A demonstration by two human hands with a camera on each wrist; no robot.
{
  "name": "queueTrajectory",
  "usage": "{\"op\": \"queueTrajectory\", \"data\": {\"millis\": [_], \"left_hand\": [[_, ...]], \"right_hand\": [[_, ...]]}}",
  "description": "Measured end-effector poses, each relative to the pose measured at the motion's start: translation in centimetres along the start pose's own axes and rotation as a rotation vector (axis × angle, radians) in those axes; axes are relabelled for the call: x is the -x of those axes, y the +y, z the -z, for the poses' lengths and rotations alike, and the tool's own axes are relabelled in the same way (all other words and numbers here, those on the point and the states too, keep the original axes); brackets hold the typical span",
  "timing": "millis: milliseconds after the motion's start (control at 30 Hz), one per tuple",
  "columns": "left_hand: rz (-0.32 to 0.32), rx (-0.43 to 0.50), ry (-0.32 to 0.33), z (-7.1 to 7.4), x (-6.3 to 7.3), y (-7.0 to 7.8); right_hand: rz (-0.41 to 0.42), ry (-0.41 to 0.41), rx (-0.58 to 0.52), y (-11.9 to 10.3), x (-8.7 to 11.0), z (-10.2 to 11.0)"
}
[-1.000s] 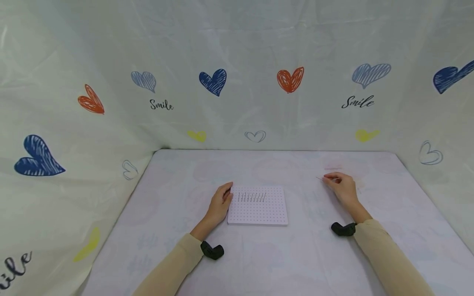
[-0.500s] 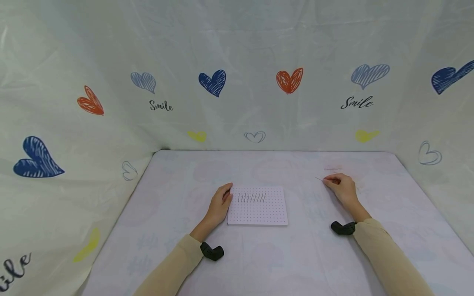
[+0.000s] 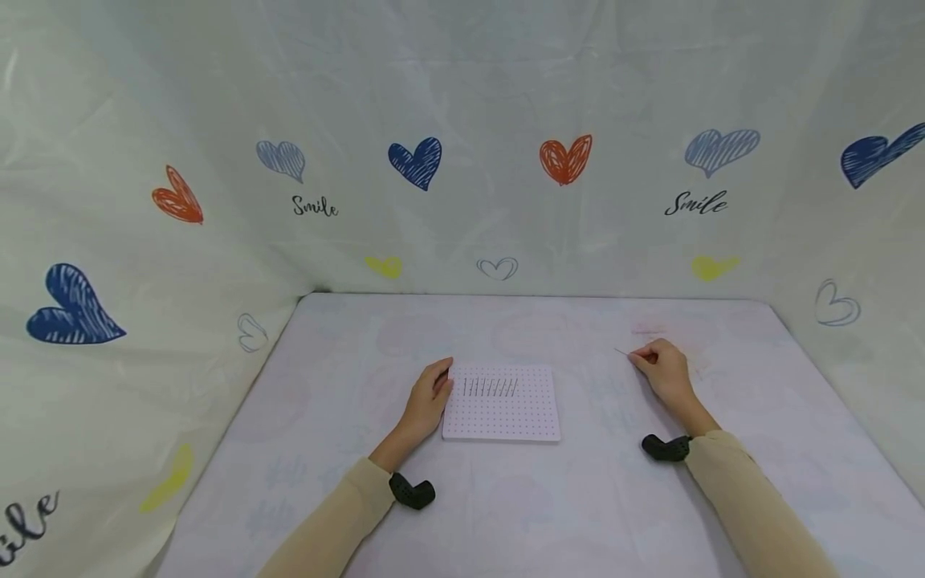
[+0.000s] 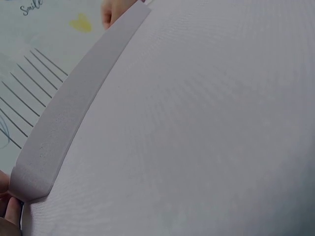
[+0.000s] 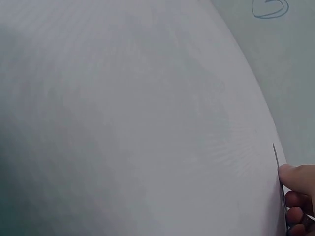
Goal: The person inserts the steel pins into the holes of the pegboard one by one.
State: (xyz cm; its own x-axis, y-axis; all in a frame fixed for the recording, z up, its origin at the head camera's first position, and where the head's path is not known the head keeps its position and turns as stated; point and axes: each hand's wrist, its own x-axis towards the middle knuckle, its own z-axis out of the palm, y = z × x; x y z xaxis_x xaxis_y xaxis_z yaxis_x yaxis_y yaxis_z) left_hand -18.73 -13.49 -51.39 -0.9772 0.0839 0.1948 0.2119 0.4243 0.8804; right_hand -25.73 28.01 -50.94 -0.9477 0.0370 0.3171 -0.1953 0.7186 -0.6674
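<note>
A white pegboard (image 3: 502,417) dotted with small holes lies flat near the middle of the table. Several thin dark pins (image 3: 491,388) stand in a row in its back left part; they rise past its edge in the left wrist view. My left hand (image 3: 426,400) grips the board's left side, thumb and fingers at the edge. Off to the right, my right hand (image 3: 666,373) pinches one more thin pin (image 5: 276,156) between thumb and fingers. Its free end points left in the head view, and the fingers cover the rest.
The white table (image 3: 592,514) carries faint printed patterns. A reddish patch (image 3: 654,331) with a thin line lies just behind my right hand. A pale curtain (image 3: 491,209) printed with hearts closes off the back and sides.
My right hand has shifted slightly left and toward me, keeping the pin pinched. My left hand stays on the board, which has not visibly moved on the table.
</note>
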Motion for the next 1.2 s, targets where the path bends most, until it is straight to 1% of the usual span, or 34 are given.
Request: {"op": "queueTrajectory", "data": {"millis": [167,333,433,567,633,733,867,1000,1200], "left_hand": [[0.001,0.003,0.002,0.00,0.10,0.01],[0.020,-0.002,-0.007,0.03,0.10,-0.06],[0.011,-0.005,-0.007,0.04,0.12,-0.04],[-0.007,-0.012,-0.003,0.02,0.15,-0.01],[-0.007,-0.013,-0.004,-0.01,0.15,-0.06],[0.012,-0.009,-0.007,-0.05,0.12,-0.09],[0.023,-0.003,-0.005,-0.06,0.04,-0.09],[0.000,-0.013,-0.001,-0.04,0.11,-0.10],[-0.069,-0.040,0.016,-0.05,0.26,-0.23]], "right_hand": [[0.024,-0.012,0.015,0.13,-0.05,-0.24],[0.051,-0.020,0.018,0.15,-0.06,-0.36],[0.052,-0.024,0.012,0.11,0.02,-0.34],[0.044,0.005,0.007,0.35,0.13,-0.34],[0.042,0.031,0.008,0.51,0.21,-0.33],[0.046,0.058,0.012,0.68,0.32,-0.34],[0.056,0.043,0.017,0.59,0.36,-0.38],[0.060,-0.001,0.019,0.23,0.45,-0.47],[0.092,-0.050,0.056,0.02,0.39,-0.61]]}}
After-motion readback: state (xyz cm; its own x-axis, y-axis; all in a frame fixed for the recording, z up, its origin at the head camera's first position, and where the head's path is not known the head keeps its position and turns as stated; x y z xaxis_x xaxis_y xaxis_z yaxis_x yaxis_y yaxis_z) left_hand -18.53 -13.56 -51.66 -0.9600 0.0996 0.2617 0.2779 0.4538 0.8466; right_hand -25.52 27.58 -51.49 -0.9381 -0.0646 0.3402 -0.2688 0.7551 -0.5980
